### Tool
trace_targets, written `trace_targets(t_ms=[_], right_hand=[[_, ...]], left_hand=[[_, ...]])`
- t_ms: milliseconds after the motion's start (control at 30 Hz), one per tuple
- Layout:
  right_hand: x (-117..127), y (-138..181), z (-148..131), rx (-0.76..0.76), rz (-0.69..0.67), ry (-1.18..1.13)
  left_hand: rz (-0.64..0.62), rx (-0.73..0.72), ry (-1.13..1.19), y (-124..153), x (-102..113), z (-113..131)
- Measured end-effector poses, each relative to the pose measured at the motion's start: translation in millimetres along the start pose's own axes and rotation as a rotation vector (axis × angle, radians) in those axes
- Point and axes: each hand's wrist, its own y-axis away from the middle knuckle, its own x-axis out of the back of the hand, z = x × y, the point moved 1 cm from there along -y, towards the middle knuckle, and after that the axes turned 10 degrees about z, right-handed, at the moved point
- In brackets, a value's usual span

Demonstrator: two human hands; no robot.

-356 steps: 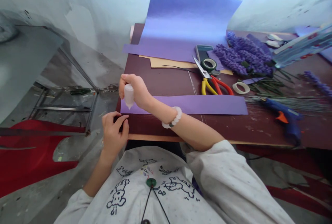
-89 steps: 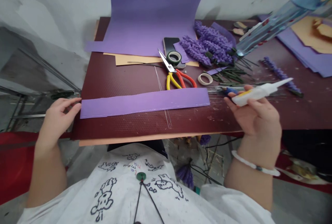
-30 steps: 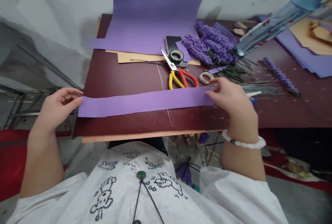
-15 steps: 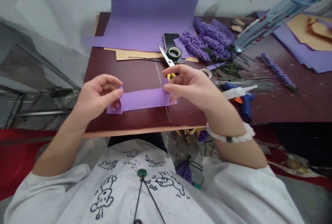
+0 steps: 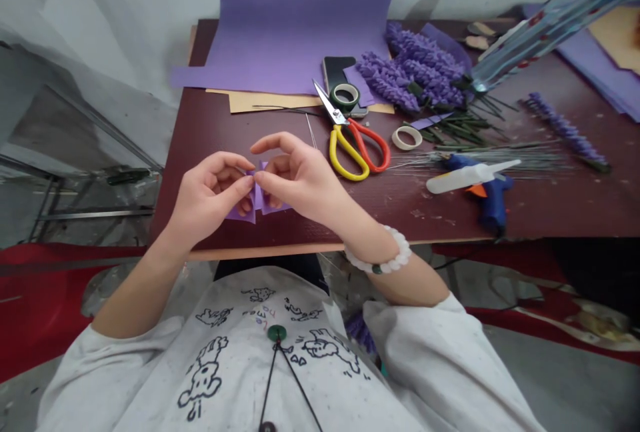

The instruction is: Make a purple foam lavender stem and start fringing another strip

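In the head view, the left hand (image 5: 207, 199) and right hand (image 5: 305, 182) are meeting near the desk's (image 5: 185, 139) front-left corner, each pinching the strip (image 5: 258, 200) between thumb and fingers. The strip is sitting just inside the front edge, its purple paper folding upward where the fingertips are nearly touching. Smooth maroon surface is showing between the hands and the left edge; on the other side, the scissors (image 5: 344, 127) are lying just beside the right hand, metal blades pointing toward the back edge. A slim white bottle (image 5: 453, 179) is overlapping the blue glue gun (image 5: 493, 202) near the front edge. Knobbly purple flowers (image 5: 415, 65) are lying toward the back edge, beside a smooth, curving sheet (image 5: 310, 19).
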Motion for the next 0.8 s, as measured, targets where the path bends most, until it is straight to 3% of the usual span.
trace_targets(t_ms=[800], right_hand=[[-12.7, 9.5, 8.8, 0.105, 0.056, 0.021]], left_hand=[[0.019, 0.062, 0.14, -0.2, 1.2, -9.7]])
